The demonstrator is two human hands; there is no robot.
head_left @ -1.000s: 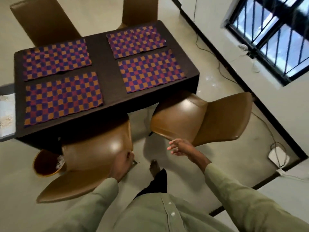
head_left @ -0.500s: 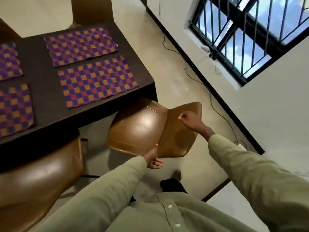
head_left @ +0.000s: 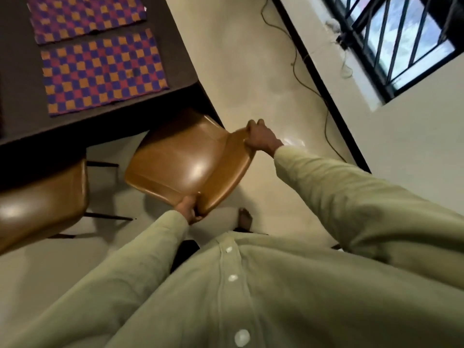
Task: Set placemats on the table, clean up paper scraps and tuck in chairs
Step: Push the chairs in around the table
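A glossy brown chair (head_left: 185,162) stands at the near right corner of the dark table (head_left: 22,96), its seat partly under the table edge. My left hand (head_left: 189,208) grips the near lower edge of the chair's backrest. My right hand (head_left: 261,138) grips the far top edge of the backrest. Two checkered placemats lie on the table: the near placemat (head_left: 100,71) and the far placemat (head_left: 82,16).
A second brown chair (head_left: 42,202) stands to the left, tucked partly under the table. A thin cable (head_left: 301,79) runs along the floor by the dark skirting and wall. A barred window (head_left: 391,33) is at upper right. My bare foot (head_left: 244,219) is behind the chair.
My view swung right. My left hand left the left chair and took the right chair's backrest; my right hand also took hold. The chair's seat now sits closer under the table.
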